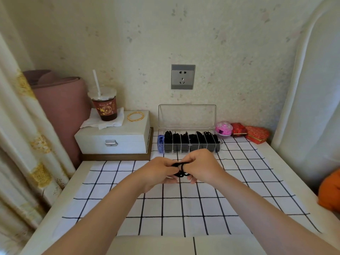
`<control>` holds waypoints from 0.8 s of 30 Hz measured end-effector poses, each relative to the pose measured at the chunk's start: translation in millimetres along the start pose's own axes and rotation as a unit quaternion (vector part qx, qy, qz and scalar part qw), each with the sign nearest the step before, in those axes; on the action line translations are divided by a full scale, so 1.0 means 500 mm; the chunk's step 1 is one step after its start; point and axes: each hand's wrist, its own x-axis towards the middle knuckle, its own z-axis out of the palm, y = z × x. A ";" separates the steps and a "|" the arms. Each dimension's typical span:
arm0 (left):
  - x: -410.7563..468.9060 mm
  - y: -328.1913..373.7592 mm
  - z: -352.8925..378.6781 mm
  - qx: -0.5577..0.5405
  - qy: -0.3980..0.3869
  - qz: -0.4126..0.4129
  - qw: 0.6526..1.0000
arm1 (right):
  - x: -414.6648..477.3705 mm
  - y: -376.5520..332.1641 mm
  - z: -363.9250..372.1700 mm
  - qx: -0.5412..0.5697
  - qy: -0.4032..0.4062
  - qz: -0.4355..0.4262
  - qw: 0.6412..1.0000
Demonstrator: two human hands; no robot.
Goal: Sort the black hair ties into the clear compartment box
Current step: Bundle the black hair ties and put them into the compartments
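Both hands meet over the middle of the checked cloth, just in front of the box. A small bunch of black hair ties (pixel 180 169) is held between them: my left hand (pixel 159 172) pinches it from the left, and my right hand (pixel 199 167) has curled fingers hooked through its loops. Behind the hands, the clear compartment box (pixel 187 116) stands against the wall with its lid upright. Several of its compartments hold black hair ties (pixel 191 139). The leftmost compartment holds something blue-purple (pixel 161 143).
A white jewellery box (pixel 114 138) at back left carries a lidded drink cup with a straw (pixel 104 105) and a gold bangle (pixel 135 116). A pink trinket case (pixel 224 128) and two red boxes (pixel 248 133) stand right of the clear box. An orange object (pixel 330 190) lies at the right edge.
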 end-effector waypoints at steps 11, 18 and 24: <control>0.010 0.003 0.008 -0.031 0.062 0.004 0.998 | -0.008 -0.006 -0.031 0.100 -0.049 0.025 0.994; 0.015 -0.004 0.005 0.004 0.100 -0.023 0.995 | -0.012 -0.013 -0.064 0.097 -0.093 0.057 0.989; 0.009 0.007 0.012 -0.081 0.021 -0.007 0.996 | -0.006 -0.013 -0.044 0.078 -0.016 0.011 0.997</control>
